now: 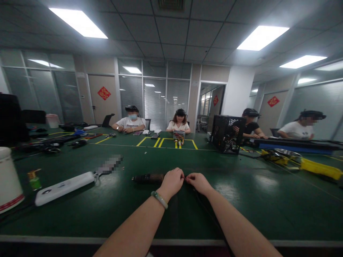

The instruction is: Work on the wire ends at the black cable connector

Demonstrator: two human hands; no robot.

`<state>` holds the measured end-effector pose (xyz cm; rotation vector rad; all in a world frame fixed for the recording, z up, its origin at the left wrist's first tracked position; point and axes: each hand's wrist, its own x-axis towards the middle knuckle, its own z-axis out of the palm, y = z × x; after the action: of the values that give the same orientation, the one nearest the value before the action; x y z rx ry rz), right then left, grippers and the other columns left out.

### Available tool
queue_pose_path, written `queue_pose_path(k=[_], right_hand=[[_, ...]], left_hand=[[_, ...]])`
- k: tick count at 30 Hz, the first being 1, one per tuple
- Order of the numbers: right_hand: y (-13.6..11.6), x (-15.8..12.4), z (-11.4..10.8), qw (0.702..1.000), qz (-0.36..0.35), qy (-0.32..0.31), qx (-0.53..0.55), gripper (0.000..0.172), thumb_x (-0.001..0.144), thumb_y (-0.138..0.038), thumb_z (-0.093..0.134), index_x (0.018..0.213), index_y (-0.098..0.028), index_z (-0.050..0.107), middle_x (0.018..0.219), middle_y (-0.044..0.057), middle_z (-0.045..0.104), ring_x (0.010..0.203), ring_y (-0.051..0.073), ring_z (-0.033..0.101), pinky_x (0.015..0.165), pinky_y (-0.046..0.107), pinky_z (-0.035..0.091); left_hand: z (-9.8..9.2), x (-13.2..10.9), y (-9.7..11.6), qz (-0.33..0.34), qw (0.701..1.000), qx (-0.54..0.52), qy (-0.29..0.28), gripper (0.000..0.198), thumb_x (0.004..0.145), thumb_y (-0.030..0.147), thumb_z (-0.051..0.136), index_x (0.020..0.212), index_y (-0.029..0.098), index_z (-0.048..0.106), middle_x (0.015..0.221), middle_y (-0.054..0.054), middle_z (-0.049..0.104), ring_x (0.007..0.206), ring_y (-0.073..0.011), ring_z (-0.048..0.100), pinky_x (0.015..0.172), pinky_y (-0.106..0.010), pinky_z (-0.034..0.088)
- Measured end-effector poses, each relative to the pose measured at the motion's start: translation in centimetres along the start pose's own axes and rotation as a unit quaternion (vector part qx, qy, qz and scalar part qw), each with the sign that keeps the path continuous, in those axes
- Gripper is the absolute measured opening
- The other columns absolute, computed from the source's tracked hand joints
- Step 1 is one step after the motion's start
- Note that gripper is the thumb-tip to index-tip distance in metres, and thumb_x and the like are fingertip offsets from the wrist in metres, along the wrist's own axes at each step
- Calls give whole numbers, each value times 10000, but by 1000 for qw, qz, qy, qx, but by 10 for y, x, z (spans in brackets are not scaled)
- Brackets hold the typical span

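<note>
A dark, roughly cylindrical electric screwdriver (150, 178) lies sideways on the green table, its narrow tip pointing left. My left hand (173, 182), with a pale green bangle on the wrist, is closed over the tool's right end and hides it. Close beside it, my right hand (199, 183) is closed in a pinch, its fingertips almost meeting the left ones. A thin dark piece, apparently the cord, shows between the fingertips. From below my right hand the black cord (207, 207) runs down toward the table's near edge.
At left stand a white power strip (65, 187), a small green bottle (34, 179) and a white container (9, 182). A black computer case (227, 134) is at back right, near a yellow object (320, 167). Several people sit across the table (254, 214).
</note>
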<state>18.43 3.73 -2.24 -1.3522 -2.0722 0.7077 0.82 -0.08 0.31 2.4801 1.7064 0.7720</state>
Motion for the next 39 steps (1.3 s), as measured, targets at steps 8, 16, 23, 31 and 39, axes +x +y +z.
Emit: queue_pose_path(k=[8, 16, 23, 31, 39], right_hand=[[4, 2, 1, 1000, 0, 10, -11, 205, 801, -304, 567, 862, -178, 717, 786, 26, 702, 701, 155, 605, 626, 238, 407], [1, 1, 1, 1000, -1, 1, -5, 201, 800, -303, 571, 865, -185, 721, 811, 26, 705, 713, 155, 608, 633, 236, 414], [3, 1, 2, 1000, -8, 15, 0, 214, 803, -324, 565, 818, -172, 714, 738, 20, 688, 638, 137, 582, 574, 223, 390], [2, 0, -1, 1000, 5, 0, 8, 223, 805, -333, 560, 859, -182, 714, 748, 22, 691, 632, 144, 589, 576, 235, 401], [2, 0, -1, 1000, -9, -2, 10, 223, 808, -335, 556, 865, -191, 716, 799, 26, 700, 708, 162, 607, 649, 256, 423]], left_hand=[[3, 2, 0, 45, 999, -4, -2, 163, 849, 273, 497, 938, 231, 627, 990, -26, 623, 963, -181, 547, 878, -310, 393], [5, 3, -4, 61, 998, -10, 10, 170, 867, 255, 464, 879, 232, 633, 946, -17, 623, 914, -171, 552, 842, -300, 399], [4, 4, -3, 38, 999, -15, 10, 194, 880, 275, 447, 929, 227, 628, 983, -27, 625, 933, -170, 551, 853, -291, 400], [5, 3, -4, 50, 999, -10, 7, 160, 869, 273, 469, 907, 226, 617, 972, -19, 615, 933, -165, 549, 846, -290, 404], [7, 4, -7, 46, 999, -19, 8, 162, 866, 289, 472, 917, 232, 615, 979, -17, 612, 938, -173, 547, 839, -306, 411]])
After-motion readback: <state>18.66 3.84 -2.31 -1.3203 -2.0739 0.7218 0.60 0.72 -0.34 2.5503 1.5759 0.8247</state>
